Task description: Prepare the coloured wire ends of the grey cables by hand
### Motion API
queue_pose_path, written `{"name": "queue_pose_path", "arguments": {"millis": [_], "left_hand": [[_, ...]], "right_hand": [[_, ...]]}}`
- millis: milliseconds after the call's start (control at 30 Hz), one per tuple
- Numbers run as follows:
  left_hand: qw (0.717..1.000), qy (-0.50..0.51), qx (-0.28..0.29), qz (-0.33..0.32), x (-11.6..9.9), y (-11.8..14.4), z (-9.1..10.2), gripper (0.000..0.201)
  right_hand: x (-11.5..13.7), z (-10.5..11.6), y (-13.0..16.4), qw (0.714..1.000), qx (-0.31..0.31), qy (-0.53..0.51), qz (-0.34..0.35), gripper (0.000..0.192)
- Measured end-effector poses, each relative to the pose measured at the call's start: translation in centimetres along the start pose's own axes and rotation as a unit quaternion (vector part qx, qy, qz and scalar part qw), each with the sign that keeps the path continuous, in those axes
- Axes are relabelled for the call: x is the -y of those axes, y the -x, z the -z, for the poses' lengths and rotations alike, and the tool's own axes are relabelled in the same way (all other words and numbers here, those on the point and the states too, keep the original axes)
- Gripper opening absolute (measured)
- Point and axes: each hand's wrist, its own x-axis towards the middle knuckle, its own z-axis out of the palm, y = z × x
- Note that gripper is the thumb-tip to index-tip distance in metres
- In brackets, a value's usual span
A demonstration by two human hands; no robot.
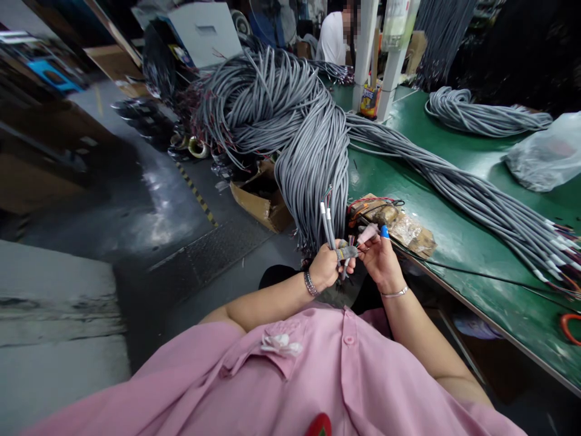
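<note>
1. My left hand [324, 266] is clamped on a few grey cable ends [327, 227]; my right hand [379, 257] pinches their thin wires [353, 241].
2. They look light and floppy, so I'd grip the jacket.
3. The heavy cable bundle [313, 151] drapes off the green surface [454, 242].

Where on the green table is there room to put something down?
Bare green table lies between the long cable bundle and the coiled cables, beside the plastic bag. The near edge is fairly free too. It is crowded at the big cable heap and near both hands.
</note>
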Motion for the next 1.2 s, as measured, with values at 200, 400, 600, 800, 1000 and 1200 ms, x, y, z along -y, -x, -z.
{"name": "queue_pose_path", "arguments": {"millis": [200, 400, 600, 800, 1000, 1200], "left_hand": [[0.999, -0.011, 0.008, -0.04, 0.0, 1.2, -0.1, 0.032], [0.998, 0.012, -0.021, -0.057, 0.1, 1.1, -0.6, 0.03], [0.997, 0.007, -0.039, -0.063, 0.3, 0.5, -0.9, 0.032], [0.997, -0.004, -0.049, -0.056, 0.5, 0.5, -0.6, 0.034], [0.997, -0.009, -0.044, -0.065, 0.4, 1.1, -0.1, 0.035], [0.995, -0.031, -0.025, -0.09, 0.1, 1.5, 0.5, 0.034]], "right_hand": [[0.4, -0.1, 0.2, 1.0, 0.001, 0.015, 0.018, 0.034], [0.0, -0.2, 0.0, 0.999, 0.007, 0.021, 0.043, 0.035], [-0.6, 0.0, -1.1, 0.998, 0.015, -0.043, 0.035, 0.031], [-1.0, -0.2, -1.1, 0.997, -0.01, -0.066, 0.033, 0.029], [-0.9, 0.6, -0.5, 0.998, 0.024, -0.061, -0.012, 0.044], [-0.1, 1.4, 0.0, 0.998, 0.023, -0.052, -0.015, 0.041]]}}
